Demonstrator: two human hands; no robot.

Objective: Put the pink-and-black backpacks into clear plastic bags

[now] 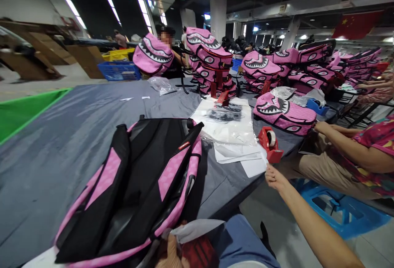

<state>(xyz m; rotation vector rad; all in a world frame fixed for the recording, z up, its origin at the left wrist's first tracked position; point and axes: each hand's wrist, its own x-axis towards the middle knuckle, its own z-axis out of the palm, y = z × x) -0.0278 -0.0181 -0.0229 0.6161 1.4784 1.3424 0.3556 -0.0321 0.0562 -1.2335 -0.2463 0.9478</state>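
At the near side of a gray-covered table [101, 104], a pink-and-black backpack [140, 169] lies with its padded back and two shoulder straps facing up. A worker's left hand [170, 253], partly cut off at the bottom of the view, sits by the bag's near edge, thumb closed over a white wrap [197, 229]; just below is a dark red piece [200, 251], too hidden to identify. At the end of an outstretched arm, the right hand [275, 177] pinches a thin pale strip [266, 158] between its fingertips, tape or paper one cannot tell, near a red tape dispenser [273, 153] at the table's right edge. White sheets [246, 167] lie left of the dispenser, with a clear bag of dark mesh [224, 114] farther back. Beyond rise stacks of pink backpacks [211, 60] bearing toothed mouths and eyes. To the right, a seated co-worker's hand [321, 127] meets the end of a single pink bag [286, 114], above a blue stool [341, 214]. On the far side, another person is partly hidden behind a raised backpack [152, 54], right of a blue crate [120, 71], while a red flag [357, 25] hangs at far right
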